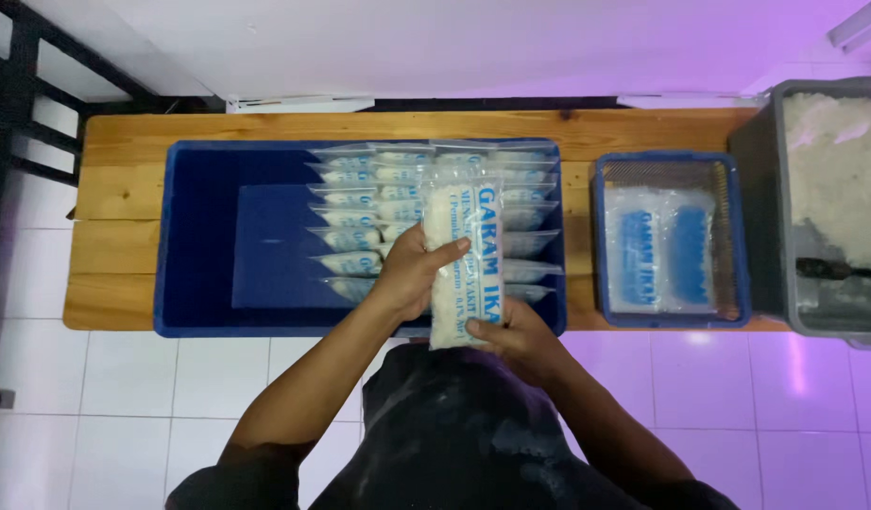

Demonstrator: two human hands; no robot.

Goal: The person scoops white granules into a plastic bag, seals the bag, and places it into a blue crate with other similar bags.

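head view looks straight down on a wooden table point(124, 151) that carries a large blue crate point(199, 236), a smaller blue basket point(733, 236) and a grey tub point(761, 189) at the right edge. both hands hold one clear salt packet point(459, 255) with blue print, upright over the near right part of the crate. the left hand point(407, 274) is wrapped around the packet's left side with the thumb across its face; the right hand point(516, 335) is closed on its lower end, just over the crate's near rim.

by the look of it the packing is partly along. filled packets point(360, 203) stand in overlapping rows across the right half of the crate, from the far rim down toward the near one, while the left half shows bare blue floor. two more packets point(657, 250) lie flat in the basket, and the tub holds a heap of loose white salt point(837, 170) with a dark scoop point(823, 269) resting in it, so plenty appears left to bag and stack.
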